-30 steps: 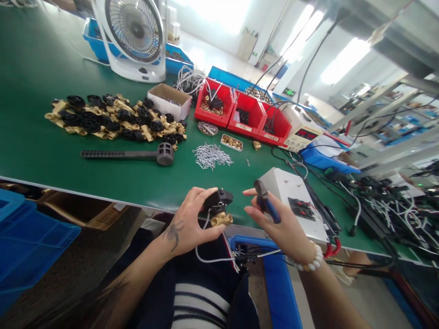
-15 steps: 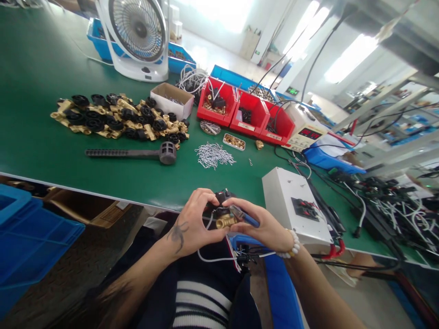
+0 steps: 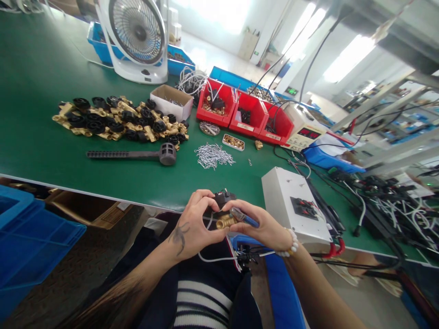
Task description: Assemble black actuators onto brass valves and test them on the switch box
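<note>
My left hand (image 3: pixel 195 221) curls around a brass valve (image 3: pixel 224 222) with a black housing (image 3: pixel 222 199) on top, just off the bench's front edge. A white cable (image 3: pixel 216 260) loops down below the valve. My right hand (image 3: pixel 262 226), with its fingers closed, holds a tool with a blue, partly clear handle (image 3: pixel 252 222) against the valve's right side. Fingers hide the tool's working end, so its kind cannot be made out. Beyond the hands, a pile of small wire clips (image 3: pixel 214 155) lies on the green bench (image 3: pixel 137 180).
A dark plastic mallet-shaped piece (image 3: pixel 137 155) lies before a heap of brass valves with black caps (image 3: pixel 120 119). Red bins (image 3: pixel 248 116), a fan (image 3: pixel 139 41) and a power supply (image 3: pixel 305 130) stand behind. A white switch box (image 3: pixel 293 205) is close on the right.
The black housing's top has turned slightly between my hands. Both hands keep their hold in nearly the same place, and the view has shifted a little.
</note>
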